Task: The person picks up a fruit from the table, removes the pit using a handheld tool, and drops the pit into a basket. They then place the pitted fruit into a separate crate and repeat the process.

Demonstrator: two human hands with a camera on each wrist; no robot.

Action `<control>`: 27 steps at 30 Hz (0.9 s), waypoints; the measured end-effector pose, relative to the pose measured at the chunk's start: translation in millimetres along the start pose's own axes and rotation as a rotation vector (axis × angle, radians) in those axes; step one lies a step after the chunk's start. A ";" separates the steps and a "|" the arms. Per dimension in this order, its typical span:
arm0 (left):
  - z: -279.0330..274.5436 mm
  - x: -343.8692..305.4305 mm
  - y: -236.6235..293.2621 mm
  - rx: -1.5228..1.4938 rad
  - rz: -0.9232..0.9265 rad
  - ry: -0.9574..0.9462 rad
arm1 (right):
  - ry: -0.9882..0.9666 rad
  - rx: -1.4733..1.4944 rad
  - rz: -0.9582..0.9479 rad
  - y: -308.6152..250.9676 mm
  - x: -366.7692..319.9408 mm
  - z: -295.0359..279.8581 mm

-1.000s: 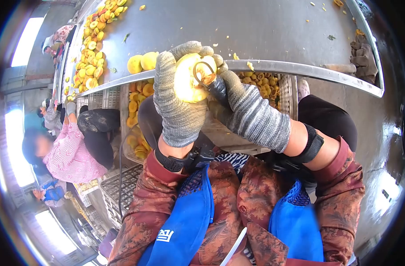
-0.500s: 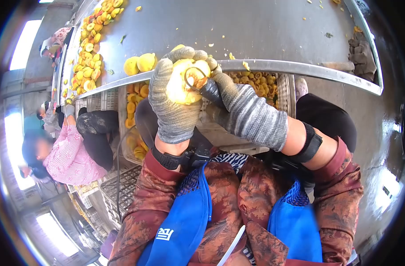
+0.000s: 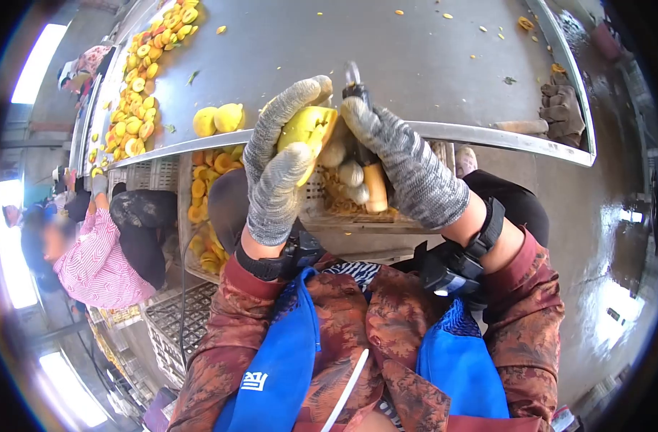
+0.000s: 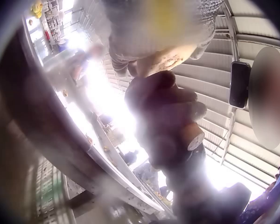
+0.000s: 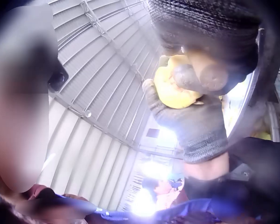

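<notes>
In the head view my gloved left hand (image 3: 277, 169) holds a yellow fruit (image 3: 305, 131) between thumb and fingers over the table's near edge. Just right of it, my gloved right hand (image 3: 415, 169) grips a tool by its wooden handle (image 3: 375, 189); the tool's metal end (image 3: 352, 73) points away from me. The right wrist view shows the fruit (image 5: 173, 86) in the left hand (image 5: 200, 126), with the right hand's fingers (image 5: 189, 77) in front of it. In the left wrist view the handle's end (image 4: 194, 137) sticks out of the right fist (image 4: 165, 116).
The metal table's raised rim (image 3: 480, 134) runs below the hands. Two whole yellow fruits (image 3: 217, 120) sit by the rim, with cut halves (image 3: 136, 119) piled farther left. Crates of fruit stand under the table. Gloves (image 3: 561, 111) lie at right; a person in pink (image 3: 106, 263) sits at left.
The tool's looped end has come away from the fruit and now points away from me. The hands have moved slightly apart, and the left hand has turned the fruit.
</notes>
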State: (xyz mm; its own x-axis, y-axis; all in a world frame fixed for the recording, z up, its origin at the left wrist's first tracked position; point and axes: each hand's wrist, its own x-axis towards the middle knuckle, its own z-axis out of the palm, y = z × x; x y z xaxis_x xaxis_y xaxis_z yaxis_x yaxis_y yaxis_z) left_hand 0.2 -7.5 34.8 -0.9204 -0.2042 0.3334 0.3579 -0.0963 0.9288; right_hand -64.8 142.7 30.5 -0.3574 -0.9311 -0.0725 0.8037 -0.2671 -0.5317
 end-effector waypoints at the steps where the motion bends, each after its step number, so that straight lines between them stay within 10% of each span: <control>1: -6.4 -0.7 -2.7 0.016 -0.027 -0.051 | 0.107 -0.094 -0.096 -2.4 0.8 1.6; 6: -3.7 -9.4 -2.0 0.106 -0.201 -0.055 | 0.244 -0.424 -0.209 -7.8 1.1 1.7; 13: 5.2 -0.3 12.6 0.817 0.133 -0.165 | 0.408 -0.664 -0.266 2.1 9.8 -4.1; 27: 2.4 -7.3 40.7 0.611 0.080 -0.250 | 0.167 -0.453 -0.273 -3.7 -13.9 15.4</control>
State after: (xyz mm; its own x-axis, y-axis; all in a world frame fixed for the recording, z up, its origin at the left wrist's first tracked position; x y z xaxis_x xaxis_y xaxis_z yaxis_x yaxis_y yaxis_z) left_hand 21.1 -7.6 70.5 -0.9297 0.0516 0.3646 0.3409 0.4948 0.7993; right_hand -55.4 152.9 46.5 -0.6244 -0.7811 0.0054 0.3994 -0.3252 -0.8572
